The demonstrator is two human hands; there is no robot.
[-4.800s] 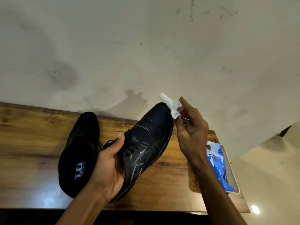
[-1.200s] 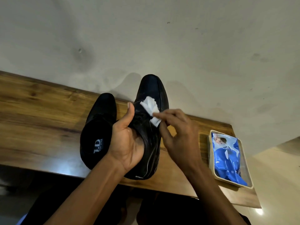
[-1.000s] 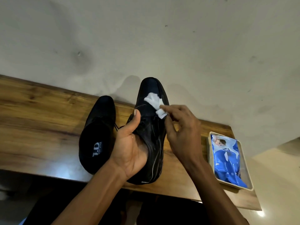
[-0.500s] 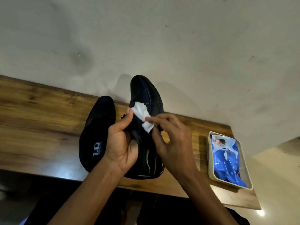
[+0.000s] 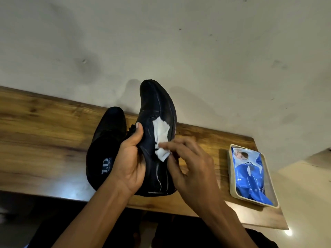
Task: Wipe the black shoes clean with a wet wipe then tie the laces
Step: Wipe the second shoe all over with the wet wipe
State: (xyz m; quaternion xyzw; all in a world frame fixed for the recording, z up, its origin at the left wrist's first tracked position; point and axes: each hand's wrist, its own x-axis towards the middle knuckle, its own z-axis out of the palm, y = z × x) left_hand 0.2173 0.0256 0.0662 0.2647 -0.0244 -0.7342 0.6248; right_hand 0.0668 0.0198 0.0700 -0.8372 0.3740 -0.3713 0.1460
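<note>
A: While the left hand grips the black dress shoe at frame centre, tilted side-up, why?
B: Likely exposes the flank. Right hand pinches the wet wipe flat against it. Second shoe rests on the wooden table, left of centre; laces not yet tied

Left hand hiding held shoe's laces, right fingertips blurred, pack's lettering unreadable

Bare forearms, no sleeves; left hand apparently ringless.
</note>
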